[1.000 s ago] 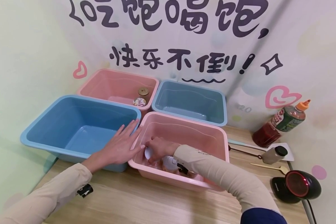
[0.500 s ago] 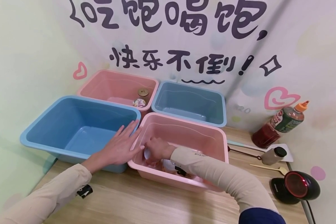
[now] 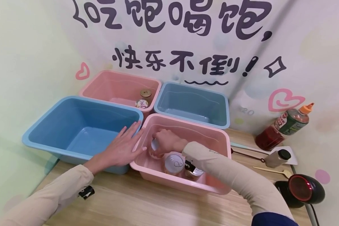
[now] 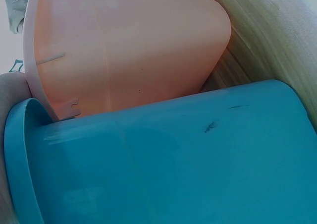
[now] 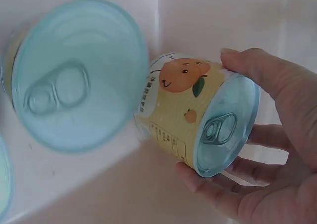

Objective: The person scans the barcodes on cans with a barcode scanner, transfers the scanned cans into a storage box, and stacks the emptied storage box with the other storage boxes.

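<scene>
Only the left wrist view shows dark marks (image 4: 209, 127) on the blue rectangular plastic basin (image 4: 148, 174), its rim under the straight, parted fingers of the left hand (image 3: 122, 150), while inside the adjoining pink plastic basin (image 3: 203, 138) the right hand (image 3: 168, 142) clamps thumb and fingers on a tilted yellow cylindrical metal-lidded can (image 5: 183, 110).
</scene>
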The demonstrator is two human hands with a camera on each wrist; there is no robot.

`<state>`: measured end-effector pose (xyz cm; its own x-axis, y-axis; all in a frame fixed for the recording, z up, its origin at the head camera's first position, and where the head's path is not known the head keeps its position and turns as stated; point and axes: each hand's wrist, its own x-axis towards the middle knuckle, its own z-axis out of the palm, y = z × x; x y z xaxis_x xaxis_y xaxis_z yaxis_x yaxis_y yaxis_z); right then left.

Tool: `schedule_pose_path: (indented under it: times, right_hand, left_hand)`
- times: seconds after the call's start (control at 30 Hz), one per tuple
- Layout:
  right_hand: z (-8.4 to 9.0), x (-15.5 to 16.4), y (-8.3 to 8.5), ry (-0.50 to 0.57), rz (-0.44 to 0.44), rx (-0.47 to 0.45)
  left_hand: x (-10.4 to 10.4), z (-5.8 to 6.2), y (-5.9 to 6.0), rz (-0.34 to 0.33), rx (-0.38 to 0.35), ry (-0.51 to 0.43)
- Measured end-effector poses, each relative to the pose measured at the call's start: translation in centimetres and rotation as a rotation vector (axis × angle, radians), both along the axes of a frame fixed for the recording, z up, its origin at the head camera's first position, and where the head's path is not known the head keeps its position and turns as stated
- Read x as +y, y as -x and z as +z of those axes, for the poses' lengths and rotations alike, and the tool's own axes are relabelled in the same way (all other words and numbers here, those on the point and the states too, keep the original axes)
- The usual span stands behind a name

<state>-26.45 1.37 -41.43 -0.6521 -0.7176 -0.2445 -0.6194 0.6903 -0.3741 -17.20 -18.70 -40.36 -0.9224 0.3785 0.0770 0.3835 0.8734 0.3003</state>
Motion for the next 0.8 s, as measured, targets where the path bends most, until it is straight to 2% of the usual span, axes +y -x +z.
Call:
schedule_pose_path:
  times: [0.23,0.43,0.63,0.8]
  right_hand:
    - [3.0,2.1,0.3,0.033,0.017,0.056]
    - [5.1,4.3,0.2,0.064,-0.035,0.073]
    - [6.4,6.7,0.0,0.055,-0.072,0.121]
    - [7.4,8.7,-0.6,0.060,-0.141,0.111]
  left_hand:
    - [-0.2,-0.1,0.0,0.007,0.013,-0.010]
    - [-0.2,-0.1,-0.1,0.009,-0.002,-0.001]
    - [-0.1,-0.1,-0.1,0.004,0.014,-0.003]
    - [0.1,0.1,-0.1,-0.006,0.017,-0.016]
